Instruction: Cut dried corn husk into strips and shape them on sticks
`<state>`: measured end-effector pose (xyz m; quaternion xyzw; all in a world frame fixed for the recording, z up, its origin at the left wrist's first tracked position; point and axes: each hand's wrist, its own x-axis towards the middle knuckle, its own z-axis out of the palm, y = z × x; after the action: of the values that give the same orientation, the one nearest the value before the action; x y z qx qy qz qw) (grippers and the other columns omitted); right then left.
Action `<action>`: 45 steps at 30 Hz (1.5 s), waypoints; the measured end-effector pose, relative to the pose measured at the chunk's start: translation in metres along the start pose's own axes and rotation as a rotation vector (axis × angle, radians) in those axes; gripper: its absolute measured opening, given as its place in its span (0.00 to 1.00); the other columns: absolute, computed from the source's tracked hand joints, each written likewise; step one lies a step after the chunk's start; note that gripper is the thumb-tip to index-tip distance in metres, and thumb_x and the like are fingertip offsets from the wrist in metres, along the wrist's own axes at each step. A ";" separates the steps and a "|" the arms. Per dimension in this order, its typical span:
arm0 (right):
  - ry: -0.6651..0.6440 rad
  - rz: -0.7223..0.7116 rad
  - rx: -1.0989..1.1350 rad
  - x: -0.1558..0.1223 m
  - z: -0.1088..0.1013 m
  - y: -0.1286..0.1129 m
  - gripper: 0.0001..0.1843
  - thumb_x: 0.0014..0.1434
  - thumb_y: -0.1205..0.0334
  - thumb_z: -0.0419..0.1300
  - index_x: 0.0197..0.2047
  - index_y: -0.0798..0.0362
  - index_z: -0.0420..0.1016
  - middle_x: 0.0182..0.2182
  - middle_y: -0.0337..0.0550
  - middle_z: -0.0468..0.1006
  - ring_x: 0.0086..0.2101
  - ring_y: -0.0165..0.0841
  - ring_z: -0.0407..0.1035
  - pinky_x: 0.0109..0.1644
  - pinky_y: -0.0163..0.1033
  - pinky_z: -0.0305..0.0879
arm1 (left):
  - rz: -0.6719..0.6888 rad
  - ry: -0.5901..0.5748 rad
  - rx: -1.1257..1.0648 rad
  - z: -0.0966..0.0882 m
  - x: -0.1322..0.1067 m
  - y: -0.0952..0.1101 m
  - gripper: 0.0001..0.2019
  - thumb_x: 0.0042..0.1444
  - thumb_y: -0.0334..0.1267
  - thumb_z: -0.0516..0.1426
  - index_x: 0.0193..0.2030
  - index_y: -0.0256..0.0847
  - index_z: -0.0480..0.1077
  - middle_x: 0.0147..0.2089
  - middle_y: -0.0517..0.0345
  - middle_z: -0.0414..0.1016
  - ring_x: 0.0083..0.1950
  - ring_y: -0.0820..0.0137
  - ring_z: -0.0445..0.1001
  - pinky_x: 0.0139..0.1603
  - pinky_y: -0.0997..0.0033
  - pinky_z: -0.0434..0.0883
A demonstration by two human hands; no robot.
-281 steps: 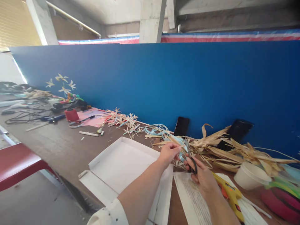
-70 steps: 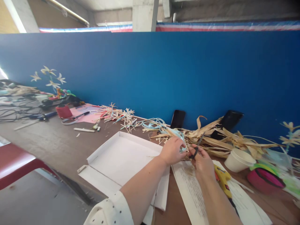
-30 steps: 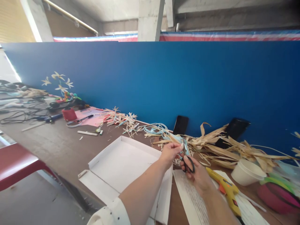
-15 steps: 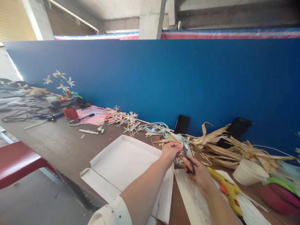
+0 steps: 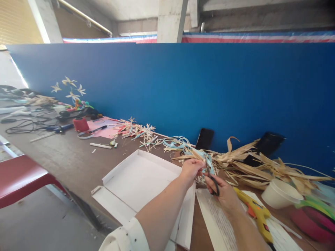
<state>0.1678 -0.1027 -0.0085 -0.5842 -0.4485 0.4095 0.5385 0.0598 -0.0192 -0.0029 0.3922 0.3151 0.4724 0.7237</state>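
My left hand pinches a light blue strip at the near edge of a heap of dried husk leaves. Black-handled scissors sit in my right hand, fingers through the loops, blades pointing up at the strip beside my left fingers. Both hands hover above the brown table, between a white shallow box and a printed paper sheet.
A yellow glue gun lies right of my right hand, with a white cup and pink-green items beyond. Two dark phones lean on the blue partition. Husk flowers, red spool, cables and a red chair are at left.
Hands stay at the same spot by the husk heap. The scissors went from tilted to the right to upright at the blue strip; only small shifts in the last second.
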 end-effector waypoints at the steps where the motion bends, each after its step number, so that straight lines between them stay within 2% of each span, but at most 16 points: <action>1: 0.001 -0.002 -0.002 0.000 0.000 0.000 0.23 0.45 0.49 0.66 0.42 0.53 0.77 0.17 0.34 0.67 0.21 0.27 0.57 0.22 0.33 0.48 | -0.001 0.000 0.003 0.000 0.000 0.000 0.12 0.39 0.40 0.64 0.25 0.34 0.69 0.25 0.59 0.69 0.23 0.79 0.64 0.26 0.77 0.62; 12: 0.000 0.036 0.033 0.001 0.001 0.000 0.24 0.44 0.49 0.67 0.42 0.54 0.77 0.17 0.34 0.66 0.20 0.26 0.55 0.20 0.33 0.45 | 0.007 0.004 -0.003 0.000 0.000 0.001 0.12 0.39 0.40 0.64 0.24 0.34 0.68 0.23 0.61 0.67 0.22 0.80 0.62 0.26 0.77 0.62; 16: 0.018 0.048 0.057 0.000 0.002 -0.002 0.24 0.42 0.50 0.68 0.41 0.55 0.78 0.17 0.34 0.65 0.20 0.27 0.55 0.20 0.33 0.46 | -0.002 0.014 -0.002 0.001 -0.001 0.001 0.11 0.39 0.39 0.64 0.24 0.34 0.68 0.23 0.60 0.67 0.22 0.80 0.62 0.26 0.77 0.62; 20: -0.013 0.061 0.080 -0.002 0.002 -0.003 0.22 0.45 0.50 0.67 0.42 0.54 0.77 0.20 0.36 0.68 0.22 0.27 0.58 0.22 0.33 0.50 | -0.008 0.023 -0.012 0.001 -0.001 0.003 0.10 0.40 0.38 0.63 0.24 0.34 0.68 0.24 0.59 0.69 0.22 0.79 0.63 0.26 0.76 0.62; 27: 0.007 0.085 0.074 -0.002 0.001 -0.001 0.21 0.47 0.49 0.66 0.42 0.52 0.76 0.22 0.37 0.69 0.22 0.26 0.58 0.18 0.30 0.44 | -0.001 0.034 0.011 0.000 -0.001 0.002 0.10 0.39 0.38 0.63 0.25 0.35 0.70 0.26 0.59 0.70 0.24 0.78 0.65 0.27 0.76 0.62; 34: 0.040 0.077 0.082 -0.003 0.001 -0.004 0.21 0.45 0.49 0.67 0.41 0.52 0.77 0.22 0.37 0.69 0.22 0.26 0.58 0.19 0.30 0.46 | 0.044 0.030 0.064 -0.001 -0.002 0.007 0.14 0.39 0.44 0.64 0.29 0.35 0.71 0.26 0.60 0.69 0.26 0.78 0.65 0.27 0.77 0.63; 39: -0.009 0.080 0.090 -0.003 0.000 -0.003 0.20 0.46 0.50 0.66 0.41 0.51 0.77 0.21 0.36 0.69 0.23 0.26 0.59 0.22 0.31 0.50 | 0.079 0.027 0.122 -0.002 -0.003 0.012 0.12 0.42 0.42 0.63 0.28 0.35 0.71 0.26 0.59 0.69 0.25 0.78 0.64 0.27 0.78 0.63; 45: -0.056 0.078 0.070 -0.003 -0.002 0.000 0.20 0.48 0.51 0.65 0.43 0.51 0.76 0.22 0.36 0.68 0.23 0.27 0.59 0.22 0.32 0.50 | 0.089 -0.021 0.126 -0.009 0.002 0.013 0.10 0.43 0.39 0.63 0.27 0.34 0.71 0.28 0.57 0.70 0.27 0.77 0.67 0.26 0.79 0.65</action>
<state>0.1693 -0.1058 -0.0081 -0.5704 -0.4256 0.4619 0.5293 0.0476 -0.0116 0.0039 0.4553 0.3189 0.4791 0.6793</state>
